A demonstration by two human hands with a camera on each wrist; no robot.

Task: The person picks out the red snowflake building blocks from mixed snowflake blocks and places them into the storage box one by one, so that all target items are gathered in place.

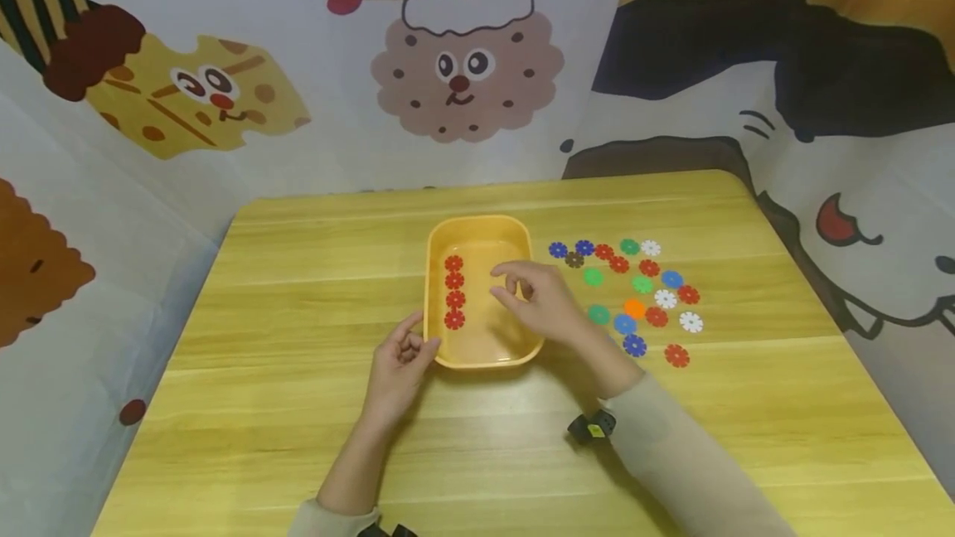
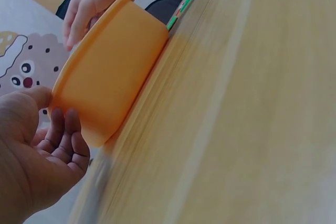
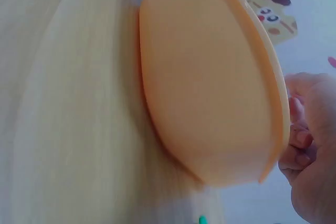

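A yellow-orange plastic tray [image 1: 485, 365] sits on the table with several red notched discs [image 1: 454, 299] in a column along its left side. My left hand [image 1: 400, 363] holds the tray's near left corner. In the left wrist view the thumb of that hand [image 2: 44, 150] is at the rim and its bent fingers are against the outer wall [image 2: 113, 72]. Above the tray's right half hovers my right hand [image 1: 540, 301], thumb and index finger apart, with nothing visible between them. The right wrist view shows this hand [image 3: 310, 145] beyond the tray's rim [image 3: 273, 72].
Loose notched discs in red, blue, green, white, orange and brown lie right of the tray, among them a white disc [image 1: 690, 322] and a red disc [image 1: 676, 355]. A cartoon-printed curtain [image 1: 313, 164] hangs behind the wood-grain table [image 1: 298, 288].
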